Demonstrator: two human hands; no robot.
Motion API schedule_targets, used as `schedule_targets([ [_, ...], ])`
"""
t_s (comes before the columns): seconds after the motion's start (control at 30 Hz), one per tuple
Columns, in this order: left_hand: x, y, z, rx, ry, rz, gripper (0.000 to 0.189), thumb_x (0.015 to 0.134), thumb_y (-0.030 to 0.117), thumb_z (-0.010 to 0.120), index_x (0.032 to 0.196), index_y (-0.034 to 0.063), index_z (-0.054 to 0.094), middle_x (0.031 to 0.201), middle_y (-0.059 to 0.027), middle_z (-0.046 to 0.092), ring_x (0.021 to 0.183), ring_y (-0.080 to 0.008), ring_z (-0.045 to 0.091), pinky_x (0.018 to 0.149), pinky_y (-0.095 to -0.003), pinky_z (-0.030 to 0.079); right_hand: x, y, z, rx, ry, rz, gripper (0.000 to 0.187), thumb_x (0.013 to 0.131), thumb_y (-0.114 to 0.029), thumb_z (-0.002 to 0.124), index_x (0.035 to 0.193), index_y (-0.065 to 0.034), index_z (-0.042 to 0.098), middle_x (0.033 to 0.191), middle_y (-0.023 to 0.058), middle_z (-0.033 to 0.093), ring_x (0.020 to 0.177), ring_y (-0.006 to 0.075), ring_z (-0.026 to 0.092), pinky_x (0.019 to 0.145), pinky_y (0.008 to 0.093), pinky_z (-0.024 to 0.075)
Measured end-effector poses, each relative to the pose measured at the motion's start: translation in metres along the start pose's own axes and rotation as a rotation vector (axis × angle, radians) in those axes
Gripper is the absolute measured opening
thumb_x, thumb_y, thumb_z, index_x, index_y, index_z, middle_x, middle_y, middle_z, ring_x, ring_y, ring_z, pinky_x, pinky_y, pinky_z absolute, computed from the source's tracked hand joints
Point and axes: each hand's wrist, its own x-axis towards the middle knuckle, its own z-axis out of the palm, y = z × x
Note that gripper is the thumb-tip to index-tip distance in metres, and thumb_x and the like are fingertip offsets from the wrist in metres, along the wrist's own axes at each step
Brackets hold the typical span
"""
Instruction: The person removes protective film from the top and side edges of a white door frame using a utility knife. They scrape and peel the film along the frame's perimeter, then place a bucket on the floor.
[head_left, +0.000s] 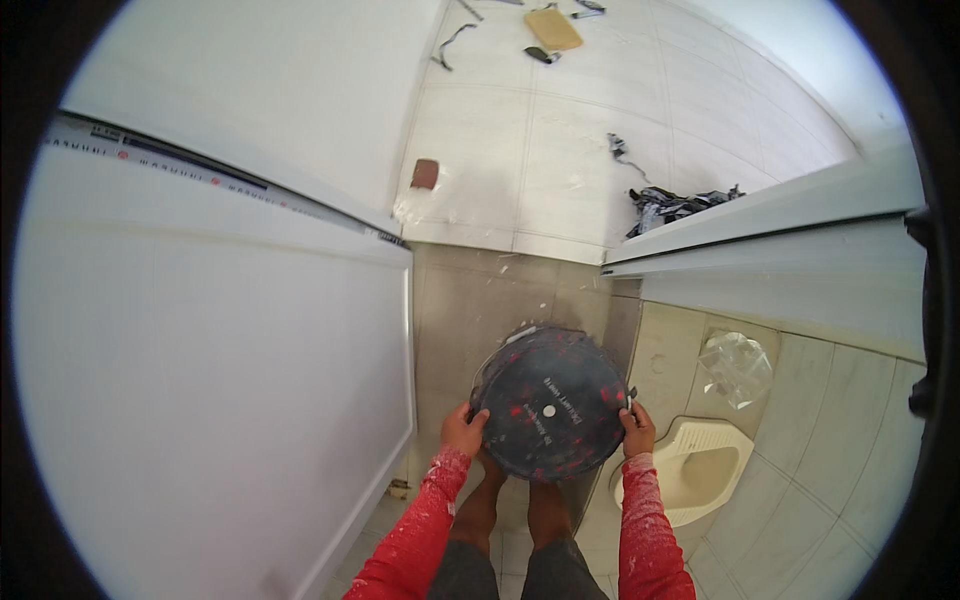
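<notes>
A dark round paint bucket (555, 450) stained with red patches is in front of my legs, its flat round face turned up. That face bears white writing and a small white disc at its centre. My left hand (463, 430) grips the left rim, thumb on top. On the right rim, my right hand (637, 429) holds the edge beside a handle fitting. A wire handle (487, 361) curves around the far left side. The bucket hides the floor under it, so I cannot tell whether it touches the tiles.
A white door (225, 360) stands at left, a door frame (750, 240) at right. A squat toilet (701, 472) is set beside my right arm, near a clear plastic bag (736, 369). Beyond the threshold lie crumpled black-and-white strips (667, 206), a brown block (425, 173) and a yellow rectangular piece (553, 28).
</notes>
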Motion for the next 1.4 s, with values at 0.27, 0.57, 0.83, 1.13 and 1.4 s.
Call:
schedule_targets([
  [0.27, 0.026, -0.058, 0.01, 0.129, -0.066, 0.096, 0.027, 0.095, 0.016, 0.068, 0.114, -0.0022, 0.066, 0.104, -0.0101, 0.074, 0.091, -0.0195, 0.068, 0.084, -0.0342, 0.051, 0.005, 0.054, 0.019, -0.022, 0.101, 0.098, 0.046, 0.088, -0.022, 0.077, 0.131, -0.0071, 0.069, 0.107, 0.0077, 0.074, 0.087, 0.0139, 0.067, 0.081, 0.03, 0.0551],
  [0.57, 0.049, -0.094, 0.024, -0.06, -0.123, -0.179, 0.032, 0.095, 0.015, 0.068, 0.122, -0.0024, 0.066, 0.107, -0.0084, 0.073, 0.093, -0.016, 0.068, 0.086, -0.0293, 0.052, 0.011, 0.09, 0.017, -0.082, 0.056, 0.201, 0.055, 0.088, -0.028, 0.075, 0.138, -0.0077, 0.063, 0.132, 0.0164, 0.068, 0.115, 0.026, 0.068, 0.102, 0.0354, 0.0497],
  [0.83, 0.001, -0.055, 0.028, 0.666, 0.049, 0.223, 0.06, 0.096, 0.036, 0.064, 0.141, -0.0021, 0.053, 0.145, -0.0295, 0.052, 0.131, -0.0456, 0.053, 0.111, -0.0464, 0.043, -0.014, 0.077, 0.002, -0.225, 0.424, -0.105, 0.057, 0.097, -0.047, 0.061, 0.137, -0.0069, 0.062, 0.132, 0.0222, 0.065, 0.118, 0.0386, 0.065, 0.102, 0.0422, 0.0491],
  [1.13, -0.103, 0.252, 0.017, 0.502, -0.179, 0.685, 0.047, 0.101, 0.041, 0.059, 0.128, 0.0023, 0.066, 0.118, -0.0229, 0.071, 0.115, -0.0353, 0.067, 0.1, -0.0414, 0.051, -0.146, 0.051, -0.144, -0.41, -0.044, 0.366, 0.034, 0.093, -0.031, 0.065, 0.119, -0.0098, 0.073, 0.125, 0.0156, 0.07, 0.112, 0.0381, 0.068, 0.094, 0.0448, 0.0546],
  [1.4, -0.214, 0.735, -0.079, 0.076, -0.087, 1.485, 0.059, 0.106, 0.039, 0.055, 0.146, -0.0023, 0.046, 0.135, -0.0209, 0.062, 0.126, -0.0274, 0.06, 0.107, -0.0362, 0.045, -0.175, 0.011, -0.152, -0.881, 0.14, 0.053, 0.054, 0.092, -0.056, 0.064, 0.121, -0.0103, 0.071, 0.132, 0.017, 0.066, 0.124, 0.0321, 0.061, 0.107, 0.0419, 0.0473],
])
